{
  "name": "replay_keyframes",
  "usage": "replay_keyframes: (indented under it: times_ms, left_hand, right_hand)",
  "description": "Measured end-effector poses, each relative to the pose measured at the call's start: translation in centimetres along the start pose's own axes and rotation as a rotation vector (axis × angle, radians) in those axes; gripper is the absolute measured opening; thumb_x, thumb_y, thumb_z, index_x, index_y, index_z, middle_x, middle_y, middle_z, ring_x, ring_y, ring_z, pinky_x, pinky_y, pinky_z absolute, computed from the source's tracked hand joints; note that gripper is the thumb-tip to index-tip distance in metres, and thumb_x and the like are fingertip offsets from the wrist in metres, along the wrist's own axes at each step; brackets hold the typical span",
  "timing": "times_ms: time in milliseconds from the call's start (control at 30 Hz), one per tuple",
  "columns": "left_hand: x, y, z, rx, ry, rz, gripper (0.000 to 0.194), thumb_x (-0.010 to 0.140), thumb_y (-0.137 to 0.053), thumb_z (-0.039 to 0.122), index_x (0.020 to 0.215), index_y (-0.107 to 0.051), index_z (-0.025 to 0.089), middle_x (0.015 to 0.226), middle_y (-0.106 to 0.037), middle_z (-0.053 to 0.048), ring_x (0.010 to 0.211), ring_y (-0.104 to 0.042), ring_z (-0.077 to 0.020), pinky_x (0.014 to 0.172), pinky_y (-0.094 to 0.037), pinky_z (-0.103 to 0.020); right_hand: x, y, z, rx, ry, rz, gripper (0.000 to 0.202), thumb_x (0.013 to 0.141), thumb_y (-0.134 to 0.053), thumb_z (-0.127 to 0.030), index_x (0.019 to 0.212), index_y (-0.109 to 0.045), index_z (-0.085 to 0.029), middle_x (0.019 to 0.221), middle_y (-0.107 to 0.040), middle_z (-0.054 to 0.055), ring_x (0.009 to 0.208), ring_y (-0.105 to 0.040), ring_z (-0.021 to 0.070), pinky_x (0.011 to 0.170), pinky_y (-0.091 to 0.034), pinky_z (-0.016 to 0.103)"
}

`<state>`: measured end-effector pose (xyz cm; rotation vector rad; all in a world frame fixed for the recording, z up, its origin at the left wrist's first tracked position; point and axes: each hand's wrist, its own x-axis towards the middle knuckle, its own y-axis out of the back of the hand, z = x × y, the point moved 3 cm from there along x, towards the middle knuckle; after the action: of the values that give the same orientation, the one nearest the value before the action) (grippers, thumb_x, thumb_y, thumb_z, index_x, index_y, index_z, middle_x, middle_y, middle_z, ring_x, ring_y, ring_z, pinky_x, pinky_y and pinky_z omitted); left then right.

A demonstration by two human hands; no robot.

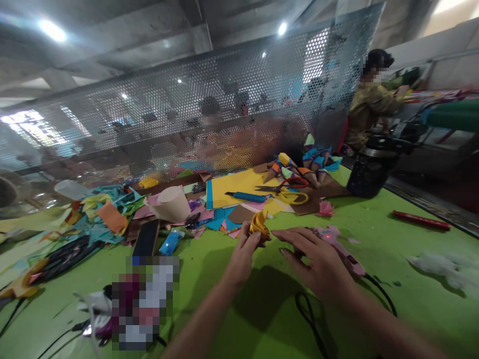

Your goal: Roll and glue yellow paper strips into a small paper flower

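Note:
Pinched in the fingers of my left hand [243, 254] is a small rolled yellow paper flower [259, 224], held upright over the green table. My right hand [320, 262] hovers just to the right of it, fingers apart and bent, with nothing seen in them. Just beyond that hand lies a pink glue gun [352, 262] with a small red light, its cord running toward me; the hand hides part of it. Behind the flower are a blue utility knife [245, 197], red-handled scissors [277, 188] and yellow-handled scissors [295, 196] on yellow paper sheets [228, 184].
Paper scraps [112, 212] are heaped at the left, near a roll of tape [172, 204] and a phone [145, 238]. Finished paper cones [314, 172] lie at the back. A dark flask [372, 167] and red pen [421, 220] are right. A perforated screen [187, 114] rises behind; another person [368, 107] sits beyond.

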<state>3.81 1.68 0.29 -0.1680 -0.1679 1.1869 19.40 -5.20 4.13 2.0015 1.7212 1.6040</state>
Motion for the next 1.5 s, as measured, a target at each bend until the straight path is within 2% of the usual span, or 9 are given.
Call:
replay_keyframes:
  times_ms: [100,300,533,667,867,1033,1167,1267,1500]
  left_hand:
    - [0.0,0.1,0.0,0.005,-0.008,0.003,0.018,0.091,-0.056,0.037,0.099,-0.057,0.021,0.096,-0.058,-0.002,0.090,-0.054,-0.0163,0.084,-0.044,-0.027]
    - [-0.1,-0.2,0.3,0.025,-0.050,-0.041,0.019,0.091,-0.056,0.036,0.103,-0.056,0.022,0.099,-0.056,-0.001,0.090,-0.052,-0.0157,0.084,-0.044,-0.026]
    - [-0.2,-0.1,0.4,0.073,-0.042,-0.042,0.020,0.090,-0.058,0.037,0.104,-0.056,0.023,0.096,-0.054,-0.001,0.089,-0.050,-0.0160,0.085,-0.043,-0.027]
    - [-0.1,-0.1,0.3,0.086,-0.043,-0.025,0.020,0.090,-0.057,0.037,0.104,-0.057,0.023,0.096,-0.054,-0.001,0.090,-0.049,-0.0168,0.085,-0.043,-0.027]
    - [-0.3,-0.4,0.9,0.120,-0.110,-0.058,0.018,0.091,-0.056,0.032,0.106,-0.057,0.022,0.097,-0.054,-0.002,0.091,-0.048,-0.0170,0.085,-0.042,-0.026]
    - [-0.3,-0.4,1.0,0.105,-0.097,-0.070,0.015,0.090,-0.056,0.031,0.101,-0.055,0.021,0.094,-0.053,-0.001,0.085,-0.048,-0.0163,0.082,-0.043,-0.027]
    - [-0.2,-0.5,0.8,0.126,-0.080,-0.059,0.017,0.090,-0.055,0.031,0.104,-0.055,0.022,0.098,-0.054,-0.002,0.091,-0.049,-0.0179,0.084,-0.043,-0.027]
    - [-0.2,-0.8,0.8,0.191,-0.106,-0.086,0.017,0.091,-0.055,0.032,0.105,-0.055,0.022,0.101,-0.055,-0.003,0.096,-0.050,-0.0194,0.088,-0.042,-0.029]
    - [-0.5,-1.4,0.9,0.383,-0.140,-0.131,0.016,0.095,-0.050,0.033,0.105,-0.053,0.021,0.099,-0.057,-0.004,0.094,-0.051,-0.0206,0.090,-0.041,-0.033]
  right_hand:
    - [0.0,0.2,0.0,0.013,0.005,0.019,0.033,0.091,-0.054,-0.010,0.120,-0.063,-0.023,0.110,-0.070,0.007,0.100,-0.066,0.0202,0.086,-0.055,0.032]
    - [-0.2,-0.5,0.1,-0.040,0.006,-0.052,0.034,0.092,-0.053,-0.013,0.124,-0.062,-0.021,0.115,-0.069,0.010,0.104,-0.067,0.0233,0.087,-0.056,0.037]
    - [-0.3,-0.7,0.1,-0.096,0.025,-0.076,0.036,0.092,-0.052,-0.014,0.126,-0.061,-0.019,0.114,-0.069,0.011,0.100,-0.068,0.0236,0.085,-0.057,0.038]
    - [-0.3,-0.4,-0.1,-0.079,0.051,-0.037,0.036,0.092,-0.051,-0.012,0.126,-0.061,-0.021,0.114,-0.069,0.010,0.102,-0.066,0.0225,0.087,-0.056,0.037]
    - [-0.4,-0.9,-0.2,-0.083,0.050,-0.074,0.042,0.091,-0.051,-0.011,0.129,-0.060,-0.024,0.109,-0.069,0.008,0.095,-0.068,0.0221,0.080,-0.057,0.036]
    - [-0.3,-0.8,-0.1,-0.089,0.036,-0.036,0.040,0.091,-0.051,-0.011,0.127,-0.063,-0.024,0.109,-0.071,0.008,0.095,-0.069,0.0224,0.081,-0.058,0.036]
    - [0.0,-0.3,-0.3,0.017,0.035,0.032,0.034,0.094,-0.052,-0.013,0.122,-0.066,-0.026,0.106,-0.071,0.007,0.095,-0.068,0.0203,0.081,-0.057,0.032]
    - [0.3,-0.1,-0.3,0.075,0.025,0.088,0.029,0.096,-0.053,-0.014,0.117,-0.068,-0.026,0.103,-0.071,0.007,0.093,-0.069,0.0192,0.081,-0.057,0.030]
    - [0.6,-0.7,0.0,0.010,-0.030,0.095,0.015,0.094,-0.056,-0.014,0.101,-0.068,-0.020,0.097,-0.072,0.007,0.090,-0.069,0.0215,0.078,-0.056,0.033]
